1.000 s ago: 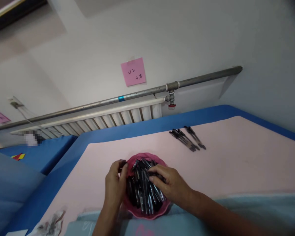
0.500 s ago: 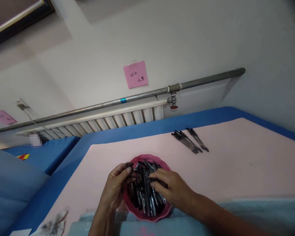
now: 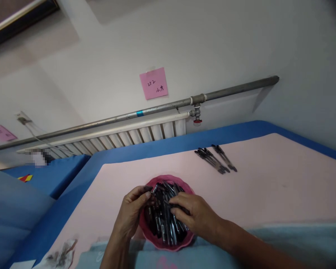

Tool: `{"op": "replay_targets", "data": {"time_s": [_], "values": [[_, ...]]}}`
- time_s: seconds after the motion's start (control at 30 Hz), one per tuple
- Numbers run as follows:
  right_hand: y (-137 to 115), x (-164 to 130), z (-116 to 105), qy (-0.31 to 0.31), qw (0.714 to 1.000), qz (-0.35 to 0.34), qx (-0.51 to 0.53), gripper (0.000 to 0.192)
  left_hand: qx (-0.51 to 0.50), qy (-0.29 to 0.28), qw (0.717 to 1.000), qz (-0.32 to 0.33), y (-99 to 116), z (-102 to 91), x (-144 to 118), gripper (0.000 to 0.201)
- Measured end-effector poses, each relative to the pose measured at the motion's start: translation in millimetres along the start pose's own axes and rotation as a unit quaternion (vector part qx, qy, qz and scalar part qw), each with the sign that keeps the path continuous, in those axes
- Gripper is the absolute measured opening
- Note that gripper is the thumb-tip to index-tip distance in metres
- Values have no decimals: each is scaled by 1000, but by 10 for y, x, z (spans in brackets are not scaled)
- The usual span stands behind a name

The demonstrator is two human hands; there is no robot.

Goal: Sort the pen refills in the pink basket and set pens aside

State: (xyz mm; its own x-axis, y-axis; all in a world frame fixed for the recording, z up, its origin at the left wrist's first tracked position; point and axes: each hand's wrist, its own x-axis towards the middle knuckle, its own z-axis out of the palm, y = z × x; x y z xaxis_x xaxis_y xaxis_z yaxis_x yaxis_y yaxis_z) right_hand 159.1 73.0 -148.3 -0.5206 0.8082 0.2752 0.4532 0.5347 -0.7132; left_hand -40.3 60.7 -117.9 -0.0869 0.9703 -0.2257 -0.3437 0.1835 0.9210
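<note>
A round pink basket (image 3: 168, 247) with a wavy rim stands near the table's front edge. It is filled with black and clear pens (image 3: 168, 220). At its left rim, my left hand (image 3: 136, 205) pinches a small dark pen piece (image 3: 147, 188), partly hidden by the fingers. Over the right part of the basket, my right hand (image 3: 194, 213) is closed around a black pen (image 3: 182, 209), most of it covered by the fingers. Farther back on the right, several black-capped pens (image 3: 212, 160) lie side by side on the pink table mat (image 3: 263, 179).
The table's blue border (image 3: 229, 130) runs along the wall, below a white radiator (image 3: 154, 130) and a metal pipe (image 3: 112, 120). A crumpled clear plastic bag (image 3: 63, 256) lies at the front left. Light blue cloth (image 3: 106, 257) covers the front edge.
Both hands hold nearly the same pose over the basket. The whole view has shifted very slightly; the pens on the mat have not moved.
</note>
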Motion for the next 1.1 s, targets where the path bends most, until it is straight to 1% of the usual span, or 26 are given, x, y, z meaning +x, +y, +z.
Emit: {"op": "replay_targets", "data": {"time_s": [0.13, 0.3, 0.53, 0.7, 0.93, 1.1], "values": [[-8, -4, 5, 2, 1000, -7, -13, 17, -1, -5, 1000, -4, -26, 14, -5, 19], [7, -17, 32, 8, 999, -21, -23, 16, -13, 7, 1000, 21, -55, 46, 5, 25], [57, -44, 68, 8, 996, -64, -69, 18, 11, -2, 1000, 5, -49, 7, 12, 27], [39, -46, 61, 17, 998, -42, -38, 17, 15, -18, 1000, 4, -33, 18, -2, 25], [5, -46, 20, 10, 999, -34, -4, 17, 9, -7, 1000, 4, -37, 55, -10, 28], [-12, -30, -4, 12, 999, -34, 16, 19, -26, -7, 1000, -2, -10, 93, -38, 32]]}}
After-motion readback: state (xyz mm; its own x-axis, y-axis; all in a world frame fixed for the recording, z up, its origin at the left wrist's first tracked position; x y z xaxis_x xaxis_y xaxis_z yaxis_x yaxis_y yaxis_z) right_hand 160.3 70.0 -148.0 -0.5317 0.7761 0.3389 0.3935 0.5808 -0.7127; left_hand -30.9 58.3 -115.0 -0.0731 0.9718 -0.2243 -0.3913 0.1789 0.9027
